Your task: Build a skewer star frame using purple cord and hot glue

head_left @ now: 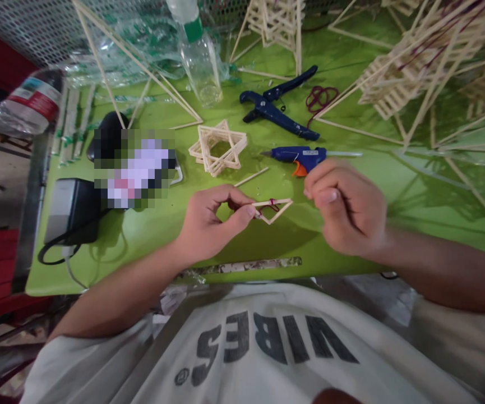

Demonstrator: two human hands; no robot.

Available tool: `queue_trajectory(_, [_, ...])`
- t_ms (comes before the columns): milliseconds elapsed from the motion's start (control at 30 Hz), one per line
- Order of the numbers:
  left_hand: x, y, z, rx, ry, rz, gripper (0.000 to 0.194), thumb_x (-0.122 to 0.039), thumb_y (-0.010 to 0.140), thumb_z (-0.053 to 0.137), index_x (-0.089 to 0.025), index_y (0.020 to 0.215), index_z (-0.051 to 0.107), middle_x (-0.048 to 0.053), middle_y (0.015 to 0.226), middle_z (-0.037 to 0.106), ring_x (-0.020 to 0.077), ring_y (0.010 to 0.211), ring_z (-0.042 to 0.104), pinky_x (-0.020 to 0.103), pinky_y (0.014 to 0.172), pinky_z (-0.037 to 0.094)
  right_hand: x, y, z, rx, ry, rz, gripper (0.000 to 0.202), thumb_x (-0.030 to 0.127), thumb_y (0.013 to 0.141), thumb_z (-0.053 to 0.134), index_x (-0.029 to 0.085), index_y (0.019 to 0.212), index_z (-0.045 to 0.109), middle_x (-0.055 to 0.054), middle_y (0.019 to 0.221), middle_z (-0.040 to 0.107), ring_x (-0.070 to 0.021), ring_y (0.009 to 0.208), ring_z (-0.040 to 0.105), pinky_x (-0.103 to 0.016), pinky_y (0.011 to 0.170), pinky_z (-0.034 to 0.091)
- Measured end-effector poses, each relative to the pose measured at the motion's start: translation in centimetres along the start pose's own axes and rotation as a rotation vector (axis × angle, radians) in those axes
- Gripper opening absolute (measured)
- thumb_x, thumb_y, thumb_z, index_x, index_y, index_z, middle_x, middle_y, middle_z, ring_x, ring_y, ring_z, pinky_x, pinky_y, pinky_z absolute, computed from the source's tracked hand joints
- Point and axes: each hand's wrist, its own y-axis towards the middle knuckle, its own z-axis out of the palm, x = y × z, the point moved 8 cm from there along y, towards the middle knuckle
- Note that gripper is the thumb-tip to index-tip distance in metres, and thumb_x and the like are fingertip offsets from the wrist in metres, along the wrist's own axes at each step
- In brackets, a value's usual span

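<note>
My left hand [221, 219] pinches one corner of a small triangle of thin wooden sticks [283, 212], held above the table. Dark red thread [272, 202] is wound on its upper stick and loops inside it. To the right of the triangle and apart from it, my right hand [349, 207] is closed, thumb against curled fingers; whatever it may hold is hidden. Just beyond that hand lies a blue glue gun [299, 156] with an orange trigger and a glue stick in its back. A star of stacked sticks [218, 147] and a loose stick [251, 177] lie beyond my left hand.
Blue cutters [282, 115] and a tangle of red thread [321, 98] lie farther back. A bottle [202, 64] stands at the back. Large stick frames [419, 73] fill the right. A charger [74, 210] and a blurred-out phone [139, 174] are at left. A flat strip [246, 265] lies along the front edge.
</note>
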Motion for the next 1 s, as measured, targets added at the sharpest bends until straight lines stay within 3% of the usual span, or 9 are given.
queue_trajectory(133, [0.0, 0.2, -0.2, -0.03, 0.008, -0.002, 0.019, -0.041, 0.1, 0.087, -0.023, 0.094, 0.085, 0.004, 0.085, 0.083, 0.0158, 0.075, 0.074, 0.029, 0.069, 0.057, -0.3, 0.3, 0.3, 0.047, -0.007, 0.0, 0.025, 0.025, 0.112, 0.06, 0.027, 0.087, 0.061, -0.003, 0.078, 0.065, -0.0205, 0.068, 0.062, -0.042, 0.062, 0.049])
queue_trajectory(233, [0.1, 0.3, -0.5, -0.055, 0.0, -0.011, 0.021, -0.041, 0.1, 0.087, -0.021, 0.092, 0.083, 0.004, 0.083, 0.082, 0.0146, 0.072, 0.071, 0.027, 0.066, 0.055, -0.7, -0.1, -0.1, -0.044, -0.019, -0.026, 0.007, 0.027, 0.105, 0.073, 0.032, 0.109, 0.069, -0.005, 0.097, 0.071, -0.0251, 0.087, 0.07, -0.042, 0.07, 0.058])
queue_trajectory(300, [0.3, 0.4, -0.6, -0.052, -0.007, -0.017, 0.022, -0.041, 0.099, 0.088, -0.02, 0.092, 0.083, 0.004, 0.083, 0.082, 0.0144, 0.072, 0.071, 0.027, 0.066, 0.054, -1.1, -0.4, 0.0, -0.053, -0.013, -0.007, 0.023, 0.03, 0.103, 0.077, 0.036, 0.124, 0.07, -0.007, 0.108, 0.073, -0.028, 0.095, 0.072, -0.046, 0.077, 0.063])
queue_trajectory(433, [0.5, 0.4, -0.5, -0.033, -0.027, -0.022, 0.021, -0.039, 0.1, 0.088, -0.02, 0.092, 0.082, 0.004, 0.084, 0.082, 0.0138, 0.074, 0.071, 0.026, 0.068, 0.054, -1.1, -0.7, 0.9, 0.054, 0.017, 0.054, 0.029, 0.031, 0.106, 0.073, 0.038, 0.135, 0.073, -0.006, 0.107, 0.079, -0.0251, 0.082, 0.073, -0.046, 0.074, 0.066])
queue_trajectory(700, [-0.2, 0.3, -0.4, 0.015, -0.013, 0.025, 0.022, -0.039, 0.104, 0.084, -0.019, 0.095, 0.081, 0.005, 0.085, 0.082, 0.0144, 0.076, 0.073, 0.027, 0.071, 0.057, -0.6, -0.3, 1.5, 0.069, 0.032, 0.114, 0.009, 0.019, 0.103, 0.078, 0.028, 0.105, 0.079, 0.001, 0.087, 0.083, -0.0155, 0.071, 0.075, -0.03, 0.061, 0.059])
queue_trajectory(767, [-1.1, 0.3, -0.3, 0.037, 0.05, 0.126, 0.016, -0.035, 0.106, 0.082, -0.02, 0.1, 0.082, 0.005, 0.089, 0.082, 0.014, 0.079, 0.075, 0.026, 0.072, 0.057, -1.0, -0.4, 1.5, 0.054, 0.089, 0.165, 0.008, 0.019, 0.102, 0.079, 0.027, 0.104, 0.08, 0.001, 0.083, 0.081, -0.0137, 0.065, 0.071, -0.029, 0.057, 0.055])
queue_trajectory(833, [-2.4, 0.2, -0.4, 0.018, 0.192, 0.319, 0.009, -0.03, 0.108, 0.079, -0.021, 0.109, 0.082, 0.004, 0.094, 0.083, 0.0128, 0.08, 0.075, 0.026, 0.073, 0.057, -1.4, -0.7, 1.3, 0.049, 0.126, 0.203, 0.009, 0.019, 0.101, 0.08, 0.028, 0.104, 0.08, 0.0, 0.083, 0.08, -0.0151, 0.065, 0.071, -0.032, 0.059, 0.056])
queue_trajectory(933, [-4.5, -0.9, -0.1, -0.066, 0.511, 0.698, 0.029, -0.04, 0.108, 0.079, -0.023, 0.132, 0.076, 0.007, 0.108, 0.084, 0.0169, 0.088, 0.076, 0.032, 0.079, 0.058, -1.9, -1.1, 0.9, 0.036, 0.139, 0.249, 0.013, 0.018, 0.099, 0.08, 0.031, 0.103, 0.081, -0.002, 0.087, 0.081, -0.0192, 0.07, 0.071, -0.037, 0.064, 0.058])
queue_trajectory(1000, [-4.8, -1.5, 0.3, -0.097, 0.669, 0.851, 0.047, -0.057, 0.11, 0.073, -0.026, 0.144, 0.07, 0.009, 0.118, 0.082, 0.0211, 0.096, 0.076, 0.038, 0.084, 0.059, -2.0, -1.2, 0.4, -0.003, 0.149, 0.258, 0.014, 0.017, 0.096, 0.081, 0.031, 0.101, 0.081, -0.002, 0.086, 0.079, -0.0196, 0.069, 0.068, -0.037, 0.061, 0.054])
